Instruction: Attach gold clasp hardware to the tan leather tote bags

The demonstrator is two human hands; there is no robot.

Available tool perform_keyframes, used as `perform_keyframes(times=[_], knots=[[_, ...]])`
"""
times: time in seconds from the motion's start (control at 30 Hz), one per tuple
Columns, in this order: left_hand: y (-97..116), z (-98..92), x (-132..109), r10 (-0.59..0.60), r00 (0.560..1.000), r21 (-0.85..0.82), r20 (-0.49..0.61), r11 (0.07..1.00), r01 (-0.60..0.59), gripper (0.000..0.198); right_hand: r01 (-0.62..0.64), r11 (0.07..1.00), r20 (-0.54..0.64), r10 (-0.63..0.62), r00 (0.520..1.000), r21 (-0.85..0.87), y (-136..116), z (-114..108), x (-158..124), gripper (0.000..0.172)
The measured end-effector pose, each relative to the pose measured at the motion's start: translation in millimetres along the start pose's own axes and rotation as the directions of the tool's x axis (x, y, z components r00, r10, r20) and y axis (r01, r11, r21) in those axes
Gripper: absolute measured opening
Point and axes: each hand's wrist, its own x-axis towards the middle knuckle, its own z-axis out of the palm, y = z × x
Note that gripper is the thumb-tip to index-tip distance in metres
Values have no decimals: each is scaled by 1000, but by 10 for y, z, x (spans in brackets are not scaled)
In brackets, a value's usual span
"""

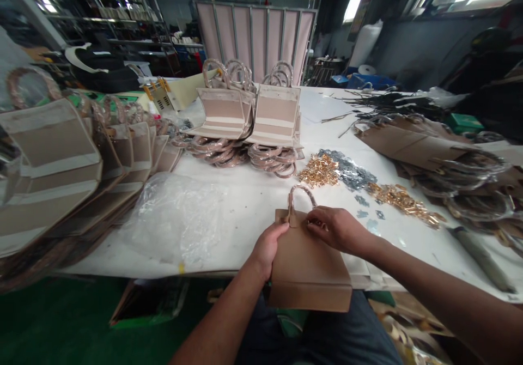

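Tan, flat bag panel (306, 264) with plastic-wrapped brown loop handle (303, 188) overhangs white table's (241, 229) near edge. Left hand (267, 248) grasps its left side; right hand (335, 226) curls at handle base, grip unclear. Probably light, stiffish; hold edges.

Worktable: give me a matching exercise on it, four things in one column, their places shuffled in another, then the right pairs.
Things
1. left hand
2. grey pieces
3. right hand
4. clear plastic

Places
A. by the right end of the handle on the brown bag
B. spread on the white table, to the left of the brown bag
C. between two heaps of gold-coloured fittings
D. gripping the brown bag at its left edge

Pairs: 1-D, 2-C, 3-A, 4-B
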Motion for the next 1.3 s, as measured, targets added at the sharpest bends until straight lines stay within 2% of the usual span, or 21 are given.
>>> perform_keyframes(times=[0.2,0.93,1.13,1.3], knots=[[2,-17,11,23,999,-24,34,999,-22,41,-14,1000,9,14,1000,19,5,2,11,14],[6,-9,-23,78,996,-21,32,997,-77,44,-68,994,-34,71,997,84,-23,18,-11,13],[4,-16,-21,84,995,-5,45,996,-84,48,-62,995,-16,63,998,74,15,31,20,12],[-10,-10,-42,107,993,11,40,994,-107,46,-10,999,19,9,1000,33,45,47,57,13]])
